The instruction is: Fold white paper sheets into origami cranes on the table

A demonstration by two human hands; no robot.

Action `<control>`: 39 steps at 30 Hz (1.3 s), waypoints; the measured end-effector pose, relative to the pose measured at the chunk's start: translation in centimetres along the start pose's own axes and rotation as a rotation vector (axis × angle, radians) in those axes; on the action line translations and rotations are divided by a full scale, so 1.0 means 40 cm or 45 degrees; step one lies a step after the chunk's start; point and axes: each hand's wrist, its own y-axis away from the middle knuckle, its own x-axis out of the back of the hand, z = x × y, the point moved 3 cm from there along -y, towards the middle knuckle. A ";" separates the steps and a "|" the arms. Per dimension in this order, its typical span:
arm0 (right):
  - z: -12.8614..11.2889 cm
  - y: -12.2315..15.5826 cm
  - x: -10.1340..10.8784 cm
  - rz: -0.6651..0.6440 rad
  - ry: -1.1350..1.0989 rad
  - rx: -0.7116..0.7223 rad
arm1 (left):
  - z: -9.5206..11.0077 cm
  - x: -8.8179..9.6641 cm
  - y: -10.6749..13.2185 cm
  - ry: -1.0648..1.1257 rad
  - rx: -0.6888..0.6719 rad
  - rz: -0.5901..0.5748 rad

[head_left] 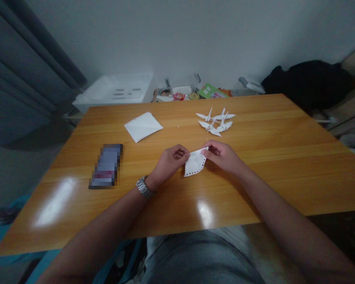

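Note:
A small folded sheet of white paper [194, 163] with punched holes along its lower and right edges is held just above the wooden table. My left hand [174, 158] pinches its upper left corner between thumb and fingers. At the upper right corner, my right hand [220, 154] grips it the same way. Beyond my right hand stand several white origami cranes [215, 121], grouped close together. A stack of white paper sheets [143, 127] with a perforated edge lies farther back on the left.
A phone [106, 165] with a blurred screen lies on the wooden table [284, 157] at left. Behind the far edge are a white plastic bin [127, 86], a green booklet [211, 90] and small packets. Dark cloth [307, 83] is heaped at back right.

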 end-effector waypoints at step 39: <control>-0.013 0.003 -0.015 0.007 -0.154 -0.093 | -0.005 -0.016 0.008 -0.087 -0.153 0.000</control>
